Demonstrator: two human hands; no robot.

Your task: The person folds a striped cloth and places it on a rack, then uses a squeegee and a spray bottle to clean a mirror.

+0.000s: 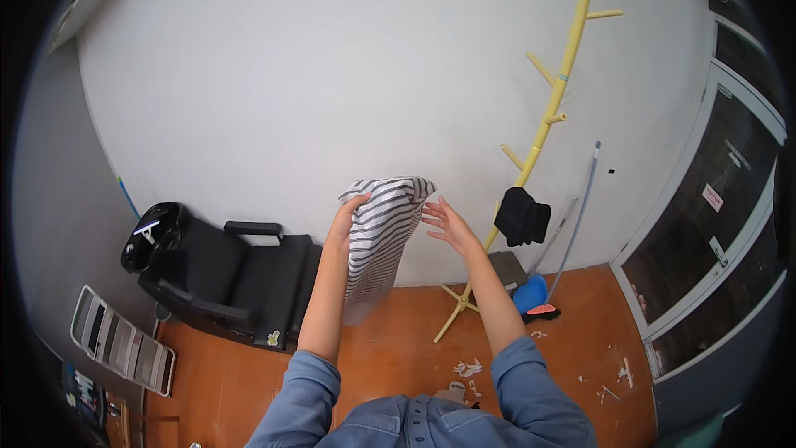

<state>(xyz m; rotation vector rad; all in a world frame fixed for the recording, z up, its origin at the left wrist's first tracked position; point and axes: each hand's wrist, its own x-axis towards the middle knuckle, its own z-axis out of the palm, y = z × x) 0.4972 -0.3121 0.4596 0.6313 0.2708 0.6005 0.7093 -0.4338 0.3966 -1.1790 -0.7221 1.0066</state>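
A black-and-white striped cloth (pixel 385 224) hangs in front of me, folded over at its top and falling toward the floor. My left hand (pixel 346 219) grips its upper left edge, the thumb pressed on the front. To the right, my right hand (pixel 453 228) has its fingers spread beside the cloth's upper right side. Those fingertips are very close to the fabric; whether they touch it I cannot tell. The lower end of the cloth is blurred.
A black salon shampoo chair (pixel 249 280) with a basin (pixel 155 236) stands left, near a folded step stool (pixel 124 342). Right of me are a yellow coat stand (pixel 547 112) with a black cap-like item (pixel 521 216), a blue dustpan (pixel 530 294), floor scraps (pixel 467 368) and a glazed door (pixel 715 199).
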